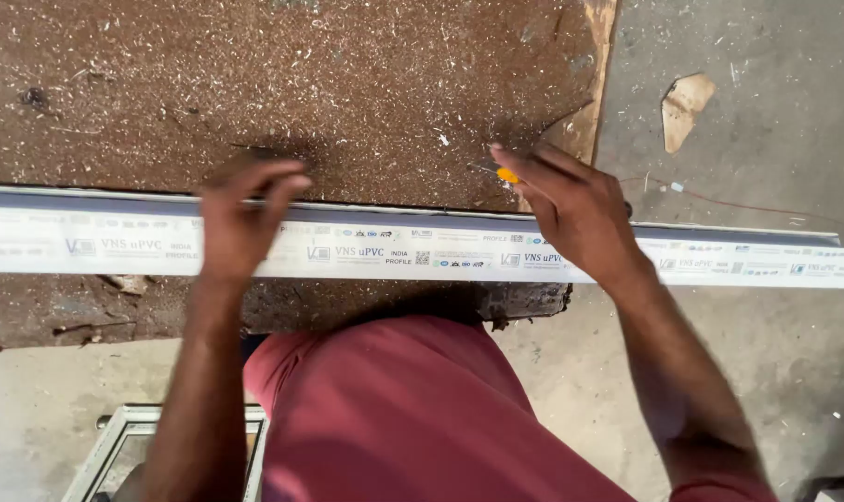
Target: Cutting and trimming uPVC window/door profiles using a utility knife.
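Red-shirted torso (412, 418) up close, then the long white uPVC profile (394, 246) lying across the sawdusty brown surface (254, 84). Left hand (240, 218) presses it flat, fingers spread; right hand (571, 209) pinches a small yellow marker (506, 175) at its far edge.

Under the fingers (254, 186) lies a smooth, glossy white plastic bar (422, 246). Beyond them the tabletop (347, 84) is rough brown board, matt, strewn with pale shavings. Nearby floor (775, 121) looks like dull grey concrete.
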